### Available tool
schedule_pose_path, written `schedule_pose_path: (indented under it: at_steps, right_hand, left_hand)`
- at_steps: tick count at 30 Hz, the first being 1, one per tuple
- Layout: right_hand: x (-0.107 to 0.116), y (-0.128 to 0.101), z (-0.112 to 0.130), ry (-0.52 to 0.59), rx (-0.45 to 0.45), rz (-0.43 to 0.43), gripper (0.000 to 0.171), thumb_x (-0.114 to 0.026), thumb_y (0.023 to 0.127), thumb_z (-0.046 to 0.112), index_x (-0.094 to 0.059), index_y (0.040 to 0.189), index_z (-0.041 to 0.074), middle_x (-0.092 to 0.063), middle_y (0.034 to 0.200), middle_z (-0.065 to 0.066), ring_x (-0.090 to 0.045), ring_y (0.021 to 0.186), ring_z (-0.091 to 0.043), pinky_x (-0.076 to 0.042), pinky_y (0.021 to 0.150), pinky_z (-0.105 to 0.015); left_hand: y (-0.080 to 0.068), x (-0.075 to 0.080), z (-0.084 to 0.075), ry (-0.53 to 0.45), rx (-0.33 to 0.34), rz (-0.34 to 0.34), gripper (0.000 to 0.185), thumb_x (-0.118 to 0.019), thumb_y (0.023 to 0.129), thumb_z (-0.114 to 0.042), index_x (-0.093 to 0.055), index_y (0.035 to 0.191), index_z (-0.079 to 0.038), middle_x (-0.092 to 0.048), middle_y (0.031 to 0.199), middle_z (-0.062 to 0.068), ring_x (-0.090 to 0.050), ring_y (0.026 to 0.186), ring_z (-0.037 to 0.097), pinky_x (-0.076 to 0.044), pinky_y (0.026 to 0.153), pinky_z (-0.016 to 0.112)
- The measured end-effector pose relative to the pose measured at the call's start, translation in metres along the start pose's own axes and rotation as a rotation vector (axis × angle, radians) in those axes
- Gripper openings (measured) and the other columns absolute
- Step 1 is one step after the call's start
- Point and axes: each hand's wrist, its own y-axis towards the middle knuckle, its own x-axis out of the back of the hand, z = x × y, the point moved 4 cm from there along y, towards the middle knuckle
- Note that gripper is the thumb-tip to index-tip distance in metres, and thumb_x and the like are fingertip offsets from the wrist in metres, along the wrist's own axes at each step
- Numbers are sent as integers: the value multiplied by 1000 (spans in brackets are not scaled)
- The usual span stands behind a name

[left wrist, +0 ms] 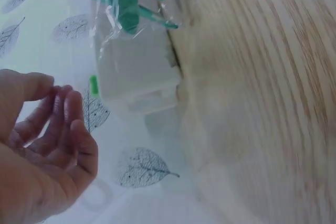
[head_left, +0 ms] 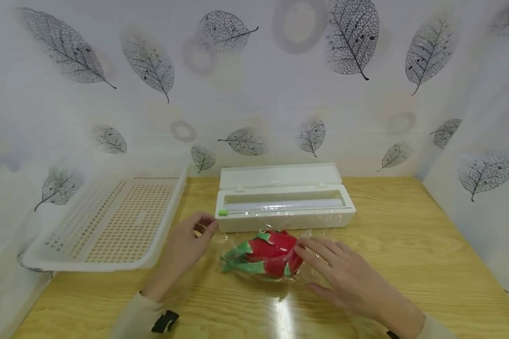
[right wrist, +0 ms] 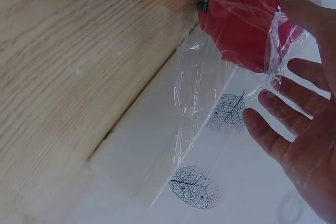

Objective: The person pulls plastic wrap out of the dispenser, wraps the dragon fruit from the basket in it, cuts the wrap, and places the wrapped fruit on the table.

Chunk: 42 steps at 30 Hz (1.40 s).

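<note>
A red dragon fruit with green scales point(head_left: 273, 254) lies on its side on the table, in clear plastic wrap point(right wrist: 197, 90) that spreads loosely around it. My right hand point(head_left: 343, 273) reaches over its right end, fingers extended, fingertips at the wrapped surface and thumb apart. My left hand point(head_left: 188, 240) is by the near left corner of the white wrap dispenser box point(head_left: 284, 221), its fingers bent and the thumb meeting the fingertips. I cannot tell whether film lies between them. In the left wrist view, the fruit's green scales point(left wrist: 126, 3) show beyond the box.
The dispenser's lid point(head_left: 280, 175) stands open, with a roll of wrap point(head_left: 284, 205) and a green cutter slider point(head_left: 223, 213) visible. A white perforated basket point(head_left: 152, 254) stands at the left. Behind hangs a leaf-patterned curtain point(head_left: 254, 103).
</note>
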Motion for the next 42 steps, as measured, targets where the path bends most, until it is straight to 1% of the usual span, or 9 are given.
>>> schedule_pose_path:
  at_steps: [2,5,8,11,16,24,34,37,42]
  right_hand:
    - [-4,-1,-2,-23,-30,48,72,-79,87,48,-57,143,9,-63,142,-9,-64,122,-26,-59,90,-42]
    - [-8,-1,-6,-60,-69,96,88,-91,70,45,-57,143,9,-64,141,-8,-64,123,-27,-59,91,-42]
    - [-11,0,-8,-72,-89,103,84,-91,71,45,-60,140,8,-68,135,-6,-66,120,-26,-59,89,-41]
    - [-13,2,-10,-65,-96,94,81,-90,72,45,-62,138,8,-70,131,-5,-67,116,-24,-60,88,-40]
    - [-19,6,-11,-41,-124,118,86,-92,70,46,-60,139,6,-70,127,-5,-69,111,-23,-60,87,-40]
    - [-28,11,-13,151,-288,225,91,-91,74,43,-50,147,7,-69,129,-5,-71,110,-21,-62,86,-41]
    - [-37,6,-15,388,-409,144,94,-98,65,21,-49,144,8,-61,129,-7,-66,114,-24,-61,91,-40]
    - [-35,0,-15,451,-437,151,94,-98,64,18,-50,145,11,-61,130,-3,-63,112,-17,-61,90,-35]
    - [-24,-8,-18,564,-423,126,93,-96,64,12,-51,145,13,-61,129,-1,-58,94,-2,-57,75,-21]
  left_hand:
    - [-5,4,-4,4,-67,43,8,-69,99,-24,-72,104,-19,-72,92,-8,-65,84,7,-54,69,23]
    - [-15,-2,-8,40,-177,223,15,-71,97,-23,-71,111,-18,-71,102,-8,-67,93,9,-56,75,27]
    - [-24,-15,-7,120,-216,412,37,-76,93,-26,-66,127,-15,-68,120,-4,-66,110,17,-58,90,38]
    - [-28,-27,-5,192,-219,470,60,-82,86,-26,-58,139,-10,-64,132,4,-63,120,25,-55,100,48]
    - [-29,-40,-8,286,-228,446,71,-86,77,-22,-56,140,-7,-66,127,7,-64,115,26,-56,97,48]
    - [-27,-45,-21,424,-390,304,39,-85,81,-18,-67,115,-8,-66,100,3,-62,86,13,-52,69,28]
    - [-30,-42,-31,418,-522,254,38,-84,84,-23,-70,116,-9,-71,101,1,-67,85,12,-57,72,29]
    - [-33,-40,-38,389,-562,248,35,-83,85,-24,-70,114,-10,-72,100,0,-67,83,11,-57,71,26]
    - [-40,-37,-51,337,-607,241,31,-81,87,-25,-70,111,-11,-73,101,-2,-68,86,9,-58,74,24]
